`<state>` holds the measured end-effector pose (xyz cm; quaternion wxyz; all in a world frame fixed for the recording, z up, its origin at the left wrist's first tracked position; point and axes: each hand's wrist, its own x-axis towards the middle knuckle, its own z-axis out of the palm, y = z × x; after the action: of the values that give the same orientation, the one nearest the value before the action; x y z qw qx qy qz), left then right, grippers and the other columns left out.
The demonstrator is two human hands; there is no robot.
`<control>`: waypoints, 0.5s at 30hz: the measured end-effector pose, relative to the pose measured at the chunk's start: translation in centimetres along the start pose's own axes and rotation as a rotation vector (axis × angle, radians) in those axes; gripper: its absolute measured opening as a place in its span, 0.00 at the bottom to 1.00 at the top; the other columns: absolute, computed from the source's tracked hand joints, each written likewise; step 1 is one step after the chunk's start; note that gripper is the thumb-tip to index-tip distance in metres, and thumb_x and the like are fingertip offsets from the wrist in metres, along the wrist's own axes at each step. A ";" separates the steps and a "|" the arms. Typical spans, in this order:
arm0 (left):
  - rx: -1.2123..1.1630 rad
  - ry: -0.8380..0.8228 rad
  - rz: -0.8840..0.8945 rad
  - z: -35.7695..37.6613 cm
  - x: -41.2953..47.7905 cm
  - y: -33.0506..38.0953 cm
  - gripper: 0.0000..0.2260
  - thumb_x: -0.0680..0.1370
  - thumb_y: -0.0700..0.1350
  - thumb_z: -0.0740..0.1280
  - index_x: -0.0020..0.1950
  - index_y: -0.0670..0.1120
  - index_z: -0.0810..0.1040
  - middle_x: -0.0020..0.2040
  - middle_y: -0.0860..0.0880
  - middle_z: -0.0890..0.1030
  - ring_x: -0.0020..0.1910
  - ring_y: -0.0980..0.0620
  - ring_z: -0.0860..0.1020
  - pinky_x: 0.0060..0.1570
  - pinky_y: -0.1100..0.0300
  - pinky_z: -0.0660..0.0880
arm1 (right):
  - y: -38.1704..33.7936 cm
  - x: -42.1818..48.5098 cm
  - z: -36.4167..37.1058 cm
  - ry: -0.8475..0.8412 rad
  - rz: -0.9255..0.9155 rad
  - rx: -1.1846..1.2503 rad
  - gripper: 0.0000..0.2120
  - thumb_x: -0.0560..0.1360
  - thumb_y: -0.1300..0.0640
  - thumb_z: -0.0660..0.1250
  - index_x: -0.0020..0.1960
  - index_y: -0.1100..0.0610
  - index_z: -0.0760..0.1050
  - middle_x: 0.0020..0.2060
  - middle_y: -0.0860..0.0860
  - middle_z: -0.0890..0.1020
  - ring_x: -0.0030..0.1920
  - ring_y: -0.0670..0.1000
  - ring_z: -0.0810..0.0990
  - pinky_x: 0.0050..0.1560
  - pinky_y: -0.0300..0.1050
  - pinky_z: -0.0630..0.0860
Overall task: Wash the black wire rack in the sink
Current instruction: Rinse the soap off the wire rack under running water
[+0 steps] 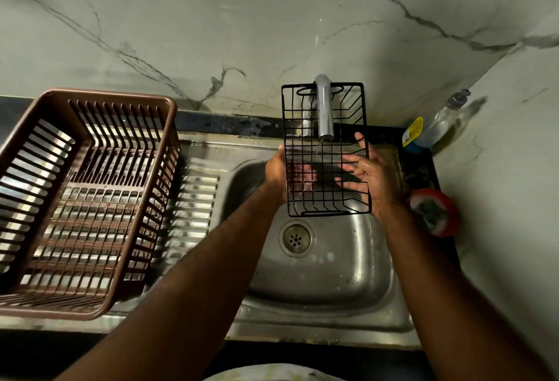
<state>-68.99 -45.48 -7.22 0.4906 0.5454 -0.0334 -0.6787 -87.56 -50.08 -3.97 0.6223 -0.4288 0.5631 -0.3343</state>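
- The sink [320, 287] is a steel basin with a round drain [295, 239] in its floor. The black wire rack [325, 150] is held above the basin's far half, long side pointing away, with its far end up around the faucet [324, 108].
- A thin stream of water [317, 150] falls from the spout through the mesh.
- The left hand [276, 175] grips the rack's left rail, fingers curled behind the wires.
- The right hand [373, 178] lies flat against the rack's right side, fingers spread and straight.
- Left of the sink, a brown slotted basket [121, 94] sits on the ribbed drainboard [193, 199], with metal showing through its slots.
- Right of the sink, a red round tub [435, 212] holds something dark and blurred. Beyond it a soap bottle [438, 126] leans in the corner.
- The near half of the basin lies open between the forearms.
- A veined marble wall [211, 32] rises behind and to the right of the sink.
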 end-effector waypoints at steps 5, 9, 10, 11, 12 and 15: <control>-0.045 -0.072 0.149 -1.1 0.4 -0.8 0.29 0.85 0.56 0.50 0.68 0.33 0.76 0.61 0.33 0.81 0.61 0.34 0.80 0.46 0.52 0.82 | 0.2 0.1 0.0 -0.015 0.005 -0.015 0.34 0.75 0.70 0.54 0.66 0.35 0.74 0.63 0.59 0.79 0.61 0.58 0.81 0.53 0.61 0.82; 0.078 -0.114 0.080 -0.9 0.3 -0.4 0.39 0.82 0.68 0.47 0.66 0.36 0.79 0.56 0.36 0.84 0.57 0.38 0.83 0.49 0.49 0.82 | -0.2 0.1 -0.1 -0.016 -0.014 -0.020 0.31 0.77 0.69 0.54 0.70 0.41 0.72 0.60 0.58 0.80 0.58 0.55 0.82 0.52 0.59 0.82; 0.097 -0.129 0.065 -0.9 0.2 -0.2 0.41 0.81 0.70 0.46 0.66 0.37 0.79 0.56 0.36 0.84 0.55 0.39 0.84 0.49 0.48 0.82 | -0.2 0.1 -0.2 -0.016 -0.017 -0.024 0.32 0.76 0.70 0.54 0.71 0.42 0.72 0.60 0.58 0.81 0.58 0.55 0.82 0.52 0.59 0.82; 0.108 -0.152 0.050 -1.0 0.2 0.1 0.42 0.80 0.72 0.46 0.66 0.38 0.79 0.57 0.36 0.84 0.55 0.38 0.84 0.51 0.46 0.82 | -0.3 0.0 -0.2 -0.018 -0.018 -0.023 0.33 0.75 0.71 0.54 0.70 0.42 0.73 0.59 0.58 0.81 0.58 0.55 0.82 0.52 0.59 0.82; 0.117 -0.180 0.039 -1.1 0.2 0.4 0.44 0.79 0.74 0.46 0.67 0.38 0.78 0.58 0.36 0.84 0.57 0.37 0.83 0.54 0.44 0.81 | -0.4 0.0 -0.2 -0.018 -0.019 -0.023 0.34 0.75 0.71 0.53 0.71 0.42 0.72 0.59 0.58 0.81 0.57 0.55 0.82 0.52 0.59 0.82; 0.146 -0.222 0.023 -1.3 0.2 1.1 0.45 0.78 0.75 0.46 0.69 0.38 0.77 0.60 0.35 0.83 0.60 0.36 0.81 0.57 0.42 0.79 | -0.3 0.0 -0.2 -0.013 -0.023 -0.019 0.34 0.75 0.72 0.53 0.72 0.43 0.72 0.59 0.58 0.81 0.57 0.55 0.82 0.51 0.58 0.83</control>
<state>-67.31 -45.50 -7.25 0.4505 0.5008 -0.1431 -0.7251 -87.76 -50.28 -3.70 0.6178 -0.4434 0.5573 -0.3333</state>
